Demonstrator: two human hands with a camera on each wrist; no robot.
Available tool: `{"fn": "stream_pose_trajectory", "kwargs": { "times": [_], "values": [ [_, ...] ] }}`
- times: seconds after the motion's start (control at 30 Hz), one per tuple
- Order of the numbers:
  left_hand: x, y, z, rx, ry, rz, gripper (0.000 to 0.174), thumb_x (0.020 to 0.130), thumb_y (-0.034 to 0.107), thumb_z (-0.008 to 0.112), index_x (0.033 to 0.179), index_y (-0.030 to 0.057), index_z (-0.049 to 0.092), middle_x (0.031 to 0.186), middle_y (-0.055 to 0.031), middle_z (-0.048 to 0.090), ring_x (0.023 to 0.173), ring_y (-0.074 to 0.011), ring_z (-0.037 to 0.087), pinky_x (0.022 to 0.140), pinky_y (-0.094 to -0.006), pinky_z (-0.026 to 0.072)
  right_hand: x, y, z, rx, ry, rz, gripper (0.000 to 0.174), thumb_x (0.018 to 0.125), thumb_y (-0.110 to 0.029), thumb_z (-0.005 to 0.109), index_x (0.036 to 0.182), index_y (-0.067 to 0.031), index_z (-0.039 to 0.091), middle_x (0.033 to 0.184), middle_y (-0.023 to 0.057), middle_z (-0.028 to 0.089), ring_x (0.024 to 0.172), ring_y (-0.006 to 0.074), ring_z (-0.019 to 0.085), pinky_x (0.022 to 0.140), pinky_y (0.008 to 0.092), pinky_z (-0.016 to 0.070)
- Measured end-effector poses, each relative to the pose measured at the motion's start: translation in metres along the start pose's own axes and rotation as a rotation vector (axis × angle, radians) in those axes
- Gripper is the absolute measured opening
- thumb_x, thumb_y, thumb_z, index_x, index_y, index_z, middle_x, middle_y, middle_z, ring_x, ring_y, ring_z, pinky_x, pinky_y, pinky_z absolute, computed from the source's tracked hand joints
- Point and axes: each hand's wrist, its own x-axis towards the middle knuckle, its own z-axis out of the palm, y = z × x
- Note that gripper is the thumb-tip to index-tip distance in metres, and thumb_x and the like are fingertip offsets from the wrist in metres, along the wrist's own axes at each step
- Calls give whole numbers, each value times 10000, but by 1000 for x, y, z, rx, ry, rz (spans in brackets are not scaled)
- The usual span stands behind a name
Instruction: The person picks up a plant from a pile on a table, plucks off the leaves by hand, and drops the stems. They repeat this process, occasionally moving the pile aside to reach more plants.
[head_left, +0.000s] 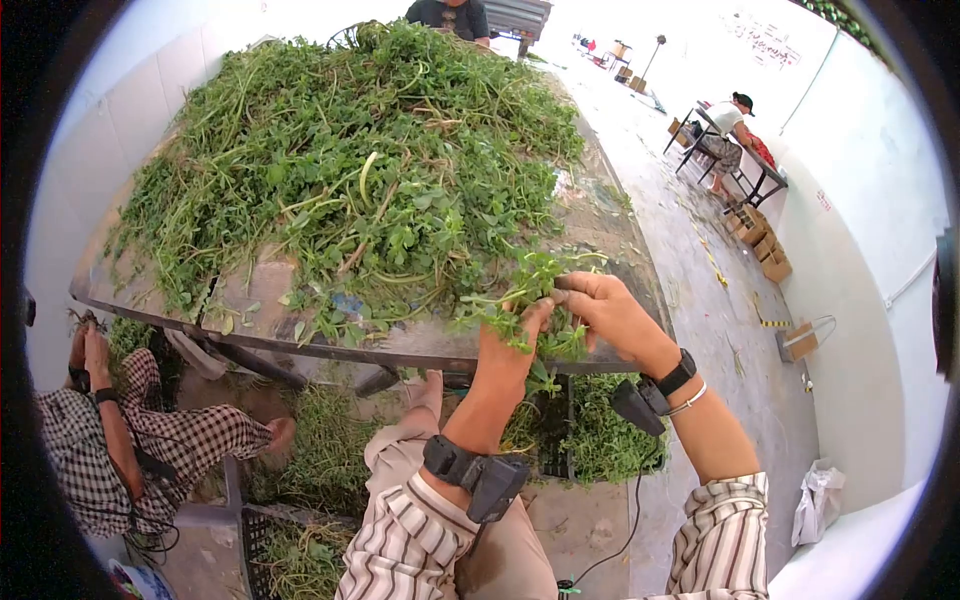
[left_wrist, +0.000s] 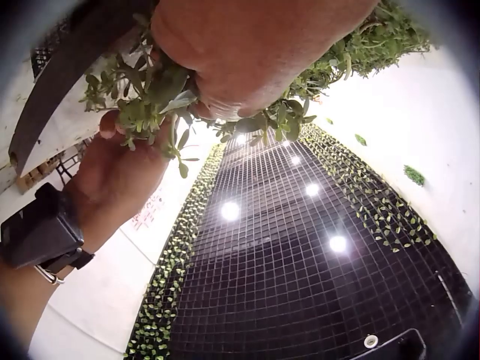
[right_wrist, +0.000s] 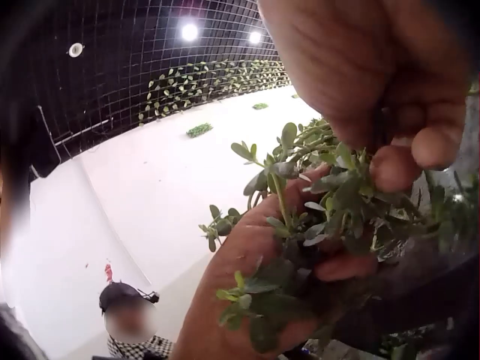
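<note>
My left hand (head_left: pixel 507 352) grips a small bunch of purslane (head_left: pixel 535 280), leafy green sprigs with thick stems, over the table's near right corner. Close beside it, the right hand (head_left: pixel 612 318) pinches at the same bunch with thumb and fingers. In the right wrist view, small rounded purslane leaves (right_wrist: pixel 349 191) spread around the left hand's fingers (right_wrist: pixel 345 268). The left wrist view has the left hand (left_wrist: pixel 247 52) above, with leaves (left_wrist: pixel 146 109) reaching toward the right hand (left_wrist: pixel 120 172). Directly behind, a large heap of greens (head_left: pixel 350 170) covers much of the table (head_left: pixel 610 235).
Under the table's edge stand black crates of greens (head_left: pixel 610 430); another crate (head_left: pixel 255 550) is lower left. A person in checked clothes (head_left: pixel 130 450) sits at left, another person (head_left: pixel 455 15) behind the heap. Cardboard boxes (head_left: pixel 760 240) line the right wall near a seated person (head_left: pixel 722 130).
</note>
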Motion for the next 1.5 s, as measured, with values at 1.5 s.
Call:
{"fn": "stream_pose_trajectory", "kwargs": {
  "times": [1.5],
  "values": [
    [16, 4, 6, -291, 35, -516, 214, 811, 185, 636, 973, 48, 610, 784, -17, 621, 660, -93, 536, 576, -264, 426, -21, -22, -13, -1127, -62, -732, 503, 697, -48, 599, 1190, -112, 521, 778, 79, 494, 750, 267, 540, 651, 366, 466]
  ]
}}
